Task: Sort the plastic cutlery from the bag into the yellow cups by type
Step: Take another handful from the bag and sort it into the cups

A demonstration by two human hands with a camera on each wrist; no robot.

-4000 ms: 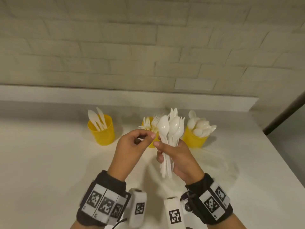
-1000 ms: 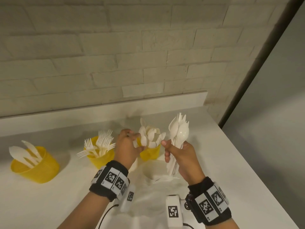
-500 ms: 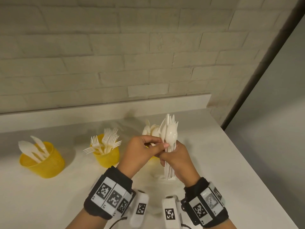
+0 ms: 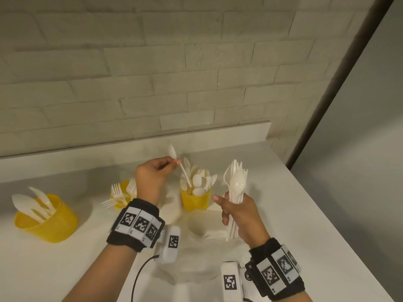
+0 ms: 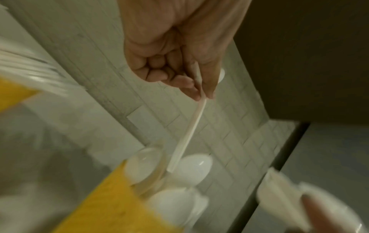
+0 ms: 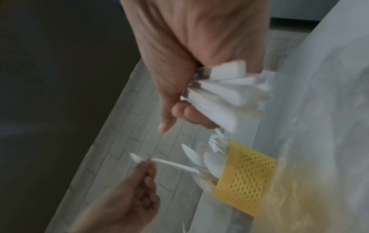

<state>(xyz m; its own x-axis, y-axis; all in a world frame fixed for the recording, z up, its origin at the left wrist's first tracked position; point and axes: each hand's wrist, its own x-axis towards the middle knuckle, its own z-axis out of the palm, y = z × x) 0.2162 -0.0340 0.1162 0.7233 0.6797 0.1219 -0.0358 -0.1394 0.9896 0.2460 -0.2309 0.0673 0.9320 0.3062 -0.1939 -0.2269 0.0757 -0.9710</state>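
My left hand (image 4: 152, 175) pinches one white spoon (image 4: 182, 168) near its bowl, handle pointing down into the yellow spoon cup (image 4: 195, 200), which is full of spoons. The left wrist view shows the spoon (image 5: 189, 129) held between thumb and fingers, its handle tip among the spoon bowls. My right hand (image 4: 237, 212) grips an upright bundle of white cutlery (image 4: 235, 184), spoons and forks mixed, to the right of that cup; in the right wrist view the bundle's handles (image 6: 223, 94) fan out below the fist. The fork cup (image 4: 121, 196) stands partly hidden behind my left wrist. The knife cup (image 4: 46, 221) is far left.
A clear plastic bag (image 4: 196, 258) lies crumpled on the white counter (image 4: 283, 214) between my wrists. A brick wall with a low ledge (image 4: 130, 144) runs behind the cups. The counter's right edge drops off to a grey floor.
My left hand has pulled one spoon out of the bundle and carried it left over the spoon cup. The right hand with the bundle has shifted slightly right.
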